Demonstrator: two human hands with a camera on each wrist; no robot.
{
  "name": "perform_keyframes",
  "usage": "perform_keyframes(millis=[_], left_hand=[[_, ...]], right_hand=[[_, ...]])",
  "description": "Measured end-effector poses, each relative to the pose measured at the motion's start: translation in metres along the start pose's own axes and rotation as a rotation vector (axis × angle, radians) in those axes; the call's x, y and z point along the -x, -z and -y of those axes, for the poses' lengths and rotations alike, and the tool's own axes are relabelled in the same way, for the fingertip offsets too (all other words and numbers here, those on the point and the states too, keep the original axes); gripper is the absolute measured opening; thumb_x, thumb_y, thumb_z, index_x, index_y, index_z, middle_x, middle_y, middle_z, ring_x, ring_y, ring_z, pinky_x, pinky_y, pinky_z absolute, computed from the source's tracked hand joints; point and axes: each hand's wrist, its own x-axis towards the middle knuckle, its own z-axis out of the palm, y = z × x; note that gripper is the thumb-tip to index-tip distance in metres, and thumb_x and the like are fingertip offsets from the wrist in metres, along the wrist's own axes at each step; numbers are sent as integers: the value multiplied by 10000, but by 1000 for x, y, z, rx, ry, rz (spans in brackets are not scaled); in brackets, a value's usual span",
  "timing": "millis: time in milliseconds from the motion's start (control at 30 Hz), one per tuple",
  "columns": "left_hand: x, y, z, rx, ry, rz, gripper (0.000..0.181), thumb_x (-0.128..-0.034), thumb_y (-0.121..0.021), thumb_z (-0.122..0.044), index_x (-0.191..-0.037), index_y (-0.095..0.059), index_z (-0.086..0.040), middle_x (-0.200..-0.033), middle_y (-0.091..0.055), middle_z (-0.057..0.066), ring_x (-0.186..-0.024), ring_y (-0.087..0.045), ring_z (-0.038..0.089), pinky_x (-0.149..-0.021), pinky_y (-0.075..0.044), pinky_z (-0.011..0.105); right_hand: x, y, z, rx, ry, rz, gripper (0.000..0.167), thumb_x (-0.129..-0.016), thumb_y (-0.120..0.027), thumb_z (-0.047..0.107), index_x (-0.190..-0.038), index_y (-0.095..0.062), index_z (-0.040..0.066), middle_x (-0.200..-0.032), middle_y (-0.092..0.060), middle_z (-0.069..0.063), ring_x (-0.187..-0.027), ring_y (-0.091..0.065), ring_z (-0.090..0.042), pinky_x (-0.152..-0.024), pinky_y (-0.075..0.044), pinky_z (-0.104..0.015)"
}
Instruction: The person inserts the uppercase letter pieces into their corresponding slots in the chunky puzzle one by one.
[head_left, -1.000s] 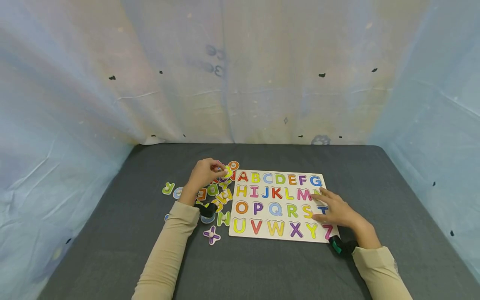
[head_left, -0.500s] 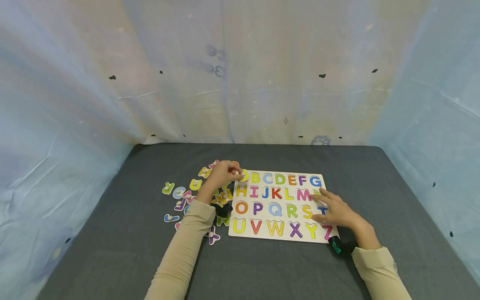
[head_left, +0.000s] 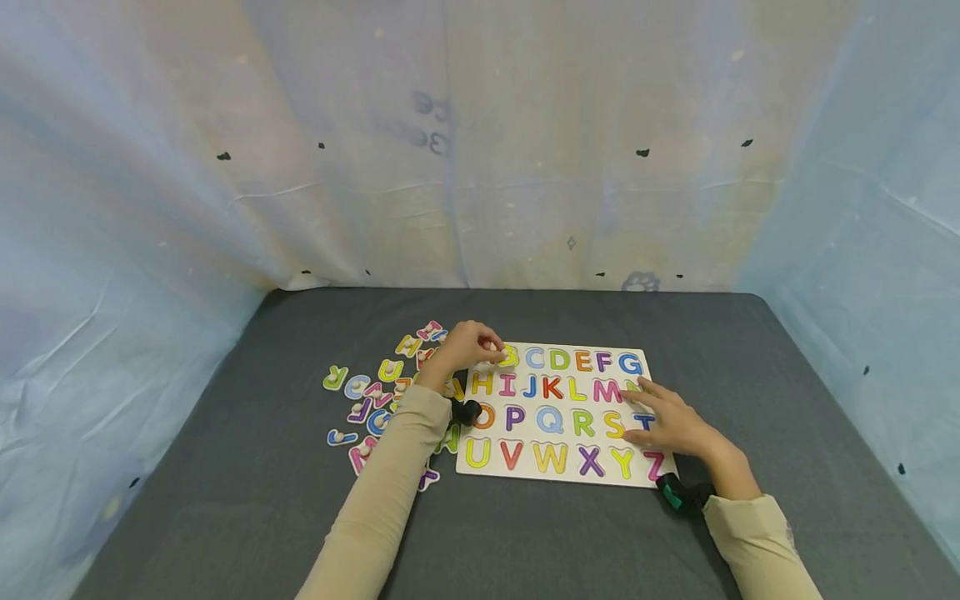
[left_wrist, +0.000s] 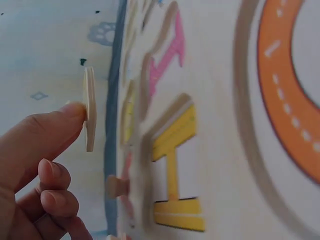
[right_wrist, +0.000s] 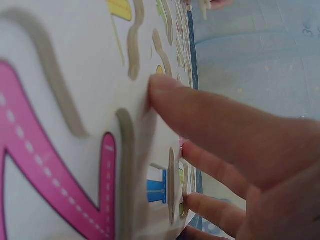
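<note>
My left hand [head_left: 468, 346] pinches a yellow-green letter B piece [head_left: 512, 356] by its knob, over the top row of the alphabet puzzle board [head_left: 528, 457]. In the left wrist view the letter piece [left_wrist: 90, 110] is seen edge-on, apart from the board, between thumb and fingers. A wooden knob [left_wrist: 117, 186] stands up from the A place on the board. My right hand [head_left: 671, 421] rests on the board's right side with fingers spread. The right wrist view shows its thumb [right_wrist: 200, 107] touching the board's face near the blue T recess [right_wrist: 156, 191].
Several loose knobbed letter pieces lie left of the board, among them a green R [head_left: 335, 377], a blue J [head_left: 342, 437] and a pink M [head_left: 363, 454]. My left forearm [head_left: 390, 492] hides part of the pile. Grey cloth [head_left: 570, 542] covers the table.
My left hand has carried the yellow-green letter piece rightward from the pile, past the A place to the B place. The right hand has stayed still on the board.
</note>
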Motion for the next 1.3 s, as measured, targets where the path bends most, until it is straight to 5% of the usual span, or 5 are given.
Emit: perform_keyframes(millis=[167,367,700,1067,1300], left_hand=[[-7,-5,3,-52,55,17,150,-863,-726,-268,-929,-759,-137,-724,-548,-22,-660,-437,126,-654,-351,245],[-15,-10,5,-96,37,14,124,-863,-719,-259,-911,-763,-153,-793,-668,17,-704,-516,128,-686,-400,242],[-16,-13,7,-62,77,46,148,-875,-705,-224,-975,-749,-125,-917,-661,62,-759,-529,148,-697,-420,239],[-7,-5,3,8,83,16,199,-884,-703,-221,-1043,-748,-109,-683,-466,-29,-623,-393,122,-630,-342,232],[15,17,6,64,32,-8,229,-890,-694,-209,-1076,-737,-83,-897,-612,70,-707,-497,129,-636,-420,225]], right_hand=[[-1,-2,0,4,-5,4,723,-775,-773,360,-1386,-508,79,-1519,-271,-318,-1344,-256,-595,-976,-292,-763],[0,-2,-1,11,-10,-2,725,-770,-778,347,-1386,-507,79,-1518,-272,-316,-1342,-260,-593,-975,-292,-764],[-4,-5,0,31,-16,4,731,-768,-777,371,-1389,-508,96,-1522,-279,-300,-1348,-266,-581,-977,-286,-766],[-7,-4,-3,36,-5,7,732,-763,-776,361,-1386,-509,84,-1516,-284,-313,-1346,-263,-592,-965,-271,-788],[-11,-2,-5,49,-4,5,737,-757,-777,376,-1384,-511,95,-1512,-292,-310,-1338,-275,-592,-957,-267,-795]])
